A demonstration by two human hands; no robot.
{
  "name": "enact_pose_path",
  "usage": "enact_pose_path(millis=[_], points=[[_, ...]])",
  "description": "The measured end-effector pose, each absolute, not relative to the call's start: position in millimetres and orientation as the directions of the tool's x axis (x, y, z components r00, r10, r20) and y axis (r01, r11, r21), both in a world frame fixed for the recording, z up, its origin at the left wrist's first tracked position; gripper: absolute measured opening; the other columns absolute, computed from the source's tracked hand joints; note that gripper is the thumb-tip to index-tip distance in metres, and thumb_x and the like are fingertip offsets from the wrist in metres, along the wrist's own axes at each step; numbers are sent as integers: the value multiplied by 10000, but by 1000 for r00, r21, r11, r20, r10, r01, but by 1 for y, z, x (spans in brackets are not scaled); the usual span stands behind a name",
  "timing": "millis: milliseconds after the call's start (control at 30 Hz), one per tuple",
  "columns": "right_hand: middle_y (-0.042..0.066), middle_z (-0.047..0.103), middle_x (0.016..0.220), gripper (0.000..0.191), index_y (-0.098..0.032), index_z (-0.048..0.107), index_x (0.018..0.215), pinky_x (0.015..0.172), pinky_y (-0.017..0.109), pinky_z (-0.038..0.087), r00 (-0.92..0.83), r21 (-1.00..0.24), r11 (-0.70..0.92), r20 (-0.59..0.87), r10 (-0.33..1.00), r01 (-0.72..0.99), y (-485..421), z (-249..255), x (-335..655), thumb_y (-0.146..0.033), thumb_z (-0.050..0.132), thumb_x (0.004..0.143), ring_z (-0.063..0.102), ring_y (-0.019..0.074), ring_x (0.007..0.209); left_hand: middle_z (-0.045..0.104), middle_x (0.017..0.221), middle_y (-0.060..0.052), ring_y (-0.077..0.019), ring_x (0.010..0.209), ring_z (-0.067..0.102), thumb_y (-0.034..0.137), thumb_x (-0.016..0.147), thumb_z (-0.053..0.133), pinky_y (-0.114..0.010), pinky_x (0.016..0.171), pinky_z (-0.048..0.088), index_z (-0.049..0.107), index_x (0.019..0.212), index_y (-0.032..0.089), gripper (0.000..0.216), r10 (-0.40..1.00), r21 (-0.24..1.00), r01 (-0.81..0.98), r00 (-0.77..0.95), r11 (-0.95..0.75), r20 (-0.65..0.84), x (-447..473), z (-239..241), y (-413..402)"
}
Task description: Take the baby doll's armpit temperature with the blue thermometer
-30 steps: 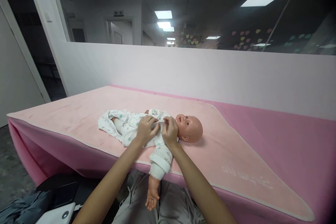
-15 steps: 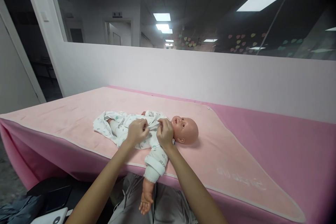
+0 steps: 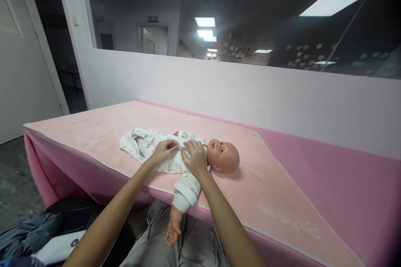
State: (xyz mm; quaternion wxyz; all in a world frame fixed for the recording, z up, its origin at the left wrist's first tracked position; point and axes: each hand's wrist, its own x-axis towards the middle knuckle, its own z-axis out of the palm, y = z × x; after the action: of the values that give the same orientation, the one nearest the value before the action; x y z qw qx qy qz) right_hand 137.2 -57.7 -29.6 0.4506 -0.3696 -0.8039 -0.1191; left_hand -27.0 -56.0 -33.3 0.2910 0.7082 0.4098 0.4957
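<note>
A baby doll [image 3: 223,156] lies on its back with its head to the right, wearing a white printed baby gown [image 3: 171,164]. One doll arm [image 3: 175,219] in a folded cuff hangs over the near table edge. At the front of the gown, my left hand [image 3: 166,150] pinches a thin white tie [image 3: 180,147] between thumb and fingertips. Beside it, my right hand [image 3: 196,156] rests on the doll's upper chest, fingers stretched and thumb apart. Part of the gown's front is hidden under my hands.
A peach mat [image 3: 266,200] covers the pink table cloth [image 3: 344,175]. Behind stands a white half wall [image 3: 219,87] with glass above. At lower left are a white device [image 3: 59,247] and grey fabric [image 3: 25,233]. My lap is below the near edge.
My right hand's fingers have spread from a pinch and lie flatter on the chest. My left hand's fingers have straightened somewhat, still at the tie. The view has shifted slightly left.
</note>
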Motion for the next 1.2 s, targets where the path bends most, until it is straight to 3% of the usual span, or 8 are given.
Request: enact_pose_path(millis=[100,300,567,767,1000,1200], points=[[46,567,827,65,-204,535,805,685,313,356,-331,-113,671,802,497,733,-57,-30,136,-217,472,814,465,195,780,556,638,1,-113,554,489,330,742,525,-219,545,376,605,793,150,204,870,806,328,195,-493,453,-28,-31,-55],[46,550,811,72,-200,516,782,677,315,343,-309,-107,646,811,496,756,-55,-32,135,-202,459,824,450,189,762,622,811,-25,-146,720,536,254,646,636,-234,648,412,637,880,165,249,843,778,333,290,-533,453,-29,-26,-55],[39,550,787,60,-191,502,759,695,301,346,-299,-127,650,811,503,750,-56,-32,134,-200,469,808,454,181,773,656,875,-68,-149,705,545,368,700,636,-231,596,411,691,875,155,281,849,809,264,221,-526,480,-30,-33,-56],[36,552,772,75,-191,501,750,689,293,343,-302,-119,657,817,491,745,-57,-32,134,-199,459,811,455,173,762,582,612,-14,-105,563,479,369,709,630,-214,532,371,674,852,121,290,871,866,162,231,-473,433,-29,-32,-57],[31,548,744,88,-189,487,730,680,288,338,-328,-86,682,828,454,726,-59,-32,133,-213,464,812,452,166,732,566,686,-18,-95,591,467,395,725,606,-194,525,353,620,858,119,307,875,899,116,313,-421,369,-32,-29,-57],[29,540,717,93,-189,480,713,689,283,340,-371,-68,731,827,422,679,-57,-33,132,-193,455,803,459,162,725,459,540,36,-43,415,310,452,737,572,-170,392,231,609,916,128,372,898,924,165,343,-346,274,-38,-30,-51]])
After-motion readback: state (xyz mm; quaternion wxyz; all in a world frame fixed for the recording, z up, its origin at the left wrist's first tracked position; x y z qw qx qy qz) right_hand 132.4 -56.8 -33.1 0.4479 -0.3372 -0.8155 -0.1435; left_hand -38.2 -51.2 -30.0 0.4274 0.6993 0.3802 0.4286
